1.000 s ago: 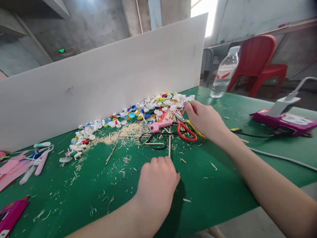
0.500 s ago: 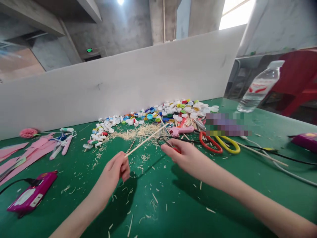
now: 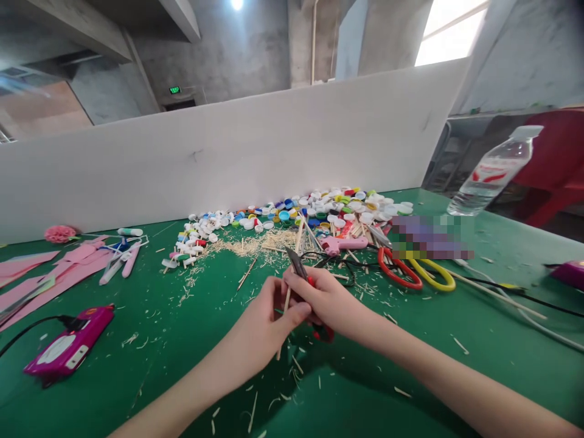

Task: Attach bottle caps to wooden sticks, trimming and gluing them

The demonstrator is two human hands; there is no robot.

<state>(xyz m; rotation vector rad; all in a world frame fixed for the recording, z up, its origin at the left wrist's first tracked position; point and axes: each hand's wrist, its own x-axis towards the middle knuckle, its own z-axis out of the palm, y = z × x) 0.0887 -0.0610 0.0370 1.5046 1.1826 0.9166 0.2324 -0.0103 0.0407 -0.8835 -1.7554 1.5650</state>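
My left hand (image 3: pixel 260 322) is closed round a thin wooden stick (image 3: pixel 298 237), which stands nearly upright and slants a little. Against it, my right hand (image 3: pixel 326 295) grips a utility knife (image 3: pixel 295 263) with a red and black handle, its dark blade pointing up and away beside the stick. The two hands meet over the green table (image 3: pixel 182 365), fingers nearly touching. Whether the edge bites into the wood cannot be made out. Pale wood shavings (image 3: pixel 244 244) are strewn beneath and behind the hands.
Behind lie many bottle caps (image 3: pixel 283 214) and a pink glue gun (image 3: pixel 342 244). Red-handled scissors (image 3: pixel 401 269) and yellow-handled scissors (image 3: pixel 433 274) are at right, near a water bottle (image 3: pixel 495 173). A purple power strip (image 3: pixel 70 347) and pink paper (image 3: pixel 59 283) lie left; a white panel (image 3: pixel 228 161) borders the back.
My right hand has picked the knife up off the table and brought it left to the stick. My left hand has moved right and tipped the stick more upright. The view has shifted slightly.
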